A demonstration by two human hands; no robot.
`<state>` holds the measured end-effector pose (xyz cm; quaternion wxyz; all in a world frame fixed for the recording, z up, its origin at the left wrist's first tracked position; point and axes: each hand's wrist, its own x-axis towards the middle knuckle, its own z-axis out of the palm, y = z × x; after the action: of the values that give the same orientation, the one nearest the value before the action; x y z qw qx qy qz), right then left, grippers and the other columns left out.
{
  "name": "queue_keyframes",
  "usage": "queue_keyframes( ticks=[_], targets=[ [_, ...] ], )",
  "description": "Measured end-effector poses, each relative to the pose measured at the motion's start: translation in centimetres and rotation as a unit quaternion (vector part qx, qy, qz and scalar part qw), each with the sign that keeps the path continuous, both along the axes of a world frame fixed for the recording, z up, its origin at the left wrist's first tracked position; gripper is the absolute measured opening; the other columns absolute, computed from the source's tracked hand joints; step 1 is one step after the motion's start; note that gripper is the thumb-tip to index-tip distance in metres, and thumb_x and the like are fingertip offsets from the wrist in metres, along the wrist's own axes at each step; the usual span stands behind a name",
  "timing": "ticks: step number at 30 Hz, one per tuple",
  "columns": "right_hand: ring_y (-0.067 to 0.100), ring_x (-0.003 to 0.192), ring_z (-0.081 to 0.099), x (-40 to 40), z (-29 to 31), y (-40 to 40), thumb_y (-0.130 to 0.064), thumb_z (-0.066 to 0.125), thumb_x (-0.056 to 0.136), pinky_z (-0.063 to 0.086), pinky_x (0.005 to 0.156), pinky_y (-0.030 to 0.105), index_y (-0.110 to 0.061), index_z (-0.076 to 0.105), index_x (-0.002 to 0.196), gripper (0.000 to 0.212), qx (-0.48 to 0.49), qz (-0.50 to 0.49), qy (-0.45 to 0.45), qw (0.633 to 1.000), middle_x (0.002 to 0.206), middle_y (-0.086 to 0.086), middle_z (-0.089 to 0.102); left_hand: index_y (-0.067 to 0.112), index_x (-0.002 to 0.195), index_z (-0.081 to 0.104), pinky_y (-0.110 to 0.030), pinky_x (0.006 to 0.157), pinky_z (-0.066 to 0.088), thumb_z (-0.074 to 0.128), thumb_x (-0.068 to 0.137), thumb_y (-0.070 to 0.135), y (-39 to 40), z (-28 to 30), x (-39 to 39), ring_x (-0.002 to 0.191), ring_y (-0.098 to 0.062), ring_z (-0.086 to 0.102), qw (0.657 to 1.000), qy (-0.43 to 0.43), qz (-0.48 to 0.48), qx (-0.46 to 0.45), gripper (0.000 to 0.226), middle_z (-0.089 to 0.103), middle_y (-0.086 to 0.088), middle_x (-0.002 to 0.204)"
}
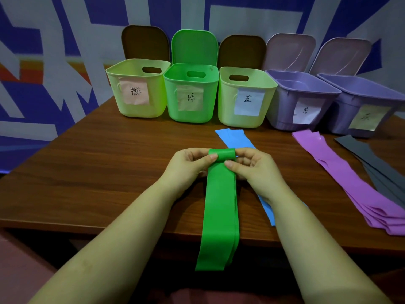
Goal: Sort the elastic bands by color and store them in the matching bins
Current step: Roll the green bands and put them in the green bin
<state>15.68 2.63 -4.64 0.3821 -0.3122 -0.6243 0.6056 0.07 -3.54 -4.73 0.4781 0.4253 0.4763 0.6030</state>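
Head view shows my left hand (192, 163) and right hand (249, 165) both pinching the rolled far end of the green band (220, 205), which trails limp off the table (98, 161) edge, so I'd judge it light, soft and stretchy, best gripped by that roll.

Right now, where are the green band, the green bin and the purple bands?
green band (220, 205): head view, flat middle stretch.
green bin (175, 102): head view, front wall left of label.
purple bands (341, 172): head view, middle of the stack.

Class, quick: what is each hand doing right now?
Left hand: pinches the rolled end of the green band.
Right hand: pinches the same roll.
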Motion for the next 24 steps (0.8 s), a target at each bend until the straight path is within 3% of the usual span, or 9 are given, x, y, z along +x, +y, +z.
queue_keyframes(
  ticks=[5, 7, 10, 13, 16, 20, 24],
  targets=[
    [0.016, 0.078, 0.070, -0.08, 0.15, -0.18, -0.014, 0.068, 0.081, 0.056, 0.069, 0.028, -0.013, 0.068, 0.095, 0.014, -0.003, -0.022, -0.007, 1.000, 0.087, 0.007, 0.073, 0.012, 0.096, 0.068, -0.023, 0.071, 0.057, 0.063, 0.084, 0.000, -0.03, -0.10, -0.15, 0.075, -0.012, 0.069, 1.000, 0.024, 0.016, 0.001, 0.017, 0.072, -0.003, 0.084],
    [0.015, 0.075, 0.070, -0.10, 0.08, -0.13, -0.012, 0.067, 0.082, 0.057, 0.065, 0.025, -0.015, 0.069, 0.092, 0.010, -0.004, -0.034, 0.001, 0.999, 0.081, 0.005, 0.073, 0.013, 0.096, 0.068, -0.020, 0.069, 0.055, 0.064, 0.083, -0.001, -0.01, -0.11, -0.09, 0.074, -0.009, 0.068, 0.999, 0.039, 0.016, -0.001, 0.020, 0.072, -0.001, 0.082],
    [0.019, 0.080, 0.068, -0.08, -0.05, -0.03, -0.009, 0.068, 0.082, 0.056, 0.071, 0.026, -0.018, 0.069, 0.093, 0.014, 0.011, -0.035, -0.004, 0.999, 0.088, 0.012, 0.071, 0.013, 0.098, 0.068, -0.020, 0.066, 0.054, 0.064, 0.082, -0.004, 0.02, -0.10, -0.15, 0.074, -0.010, 0.068, 1.000, 0.023, 0.004, -0.014, 0.024, 0.073, -0.001, 0.081],
    [0.022, 0.085, 0.065, 0.05, -0.03, -0.09, -0.005, 0.068, 0.081, 0.055, 0.073, 0.025, -0.019, 0.070, 0.094, 0.019, 0.021, -0.028, -0.002, 0.999, 0.098, 0.020, 0.067, 0.011, 0.099, 0.067, -0.026, 0.076, 0.058, 0.063, 0.080, -0.007, 0.02, -0.01, -0.31, 0.081, -0.016, 0.070, 0.999, -0.013, -0.016, -0.036, 0.026, 0.074, -0.004, 0.086],
    [0.020, 0.084, 0.067, 0.24, 0.08, -0.20, -0.001, 0.066, 0.081, 0.057, 0.075, 0.025, -0.018, 0.070, 0.095, 0.023, 0.011, -0.017, 0.016, 1.000, 0.098, 0.019, 0.067, 0.010, 0.102, 0.066, -0.029, 0.081, 0.057, 0.063, 0.084, 0.004, -0.03, 0.26, -0.25, 0.083, -0.018, 0.070, 0.998, -0.029, -0.022, -0.045, 0.020, 0.073, -0.007, 0.091],
    [0.019, 0.086, 0.070, 0.40, 0.14, -0.31, 0.003, 0.065, 0.082, 0.057, 0.076, 0.026, -0.017, 0.070, 0.098, 0.026, 0.011, -0.005, 0.012, 1.000, 0.097, 0.014, 0.071, 0.007, 0.100, 0.067, -0.024, 0.070, 0.057, 0.058, 0.090, 0.016, -0.19, 0.48, -0.06, 0.074, -0.016, 0.071, 0.998, -0.032, -0.027, -0.047, 0.016, 0.074, -0.008, 0.079],
    [0.017, 0.085, 0.070, 0.39, 0.21, -0.32, 0.006, 0.063, 0.082, 0.057, 0.077, 0.025, -0.016, 0.069, 0.098, 0.028, 0.006, -0.008, 0.024, 1.000, 0.094, 0.009, 0.071, 0.004, 0.098, 0.067, -0.024, 0.069, 0.057, 0.056, 0.092, 0.020, -0.18, 0.49, 0.16, 0.069, -0.012, 0.070, 0.998, -0.005, -0.033, -0.052, 0.020, 0.070, 0.000, 0.064]
  ],
)
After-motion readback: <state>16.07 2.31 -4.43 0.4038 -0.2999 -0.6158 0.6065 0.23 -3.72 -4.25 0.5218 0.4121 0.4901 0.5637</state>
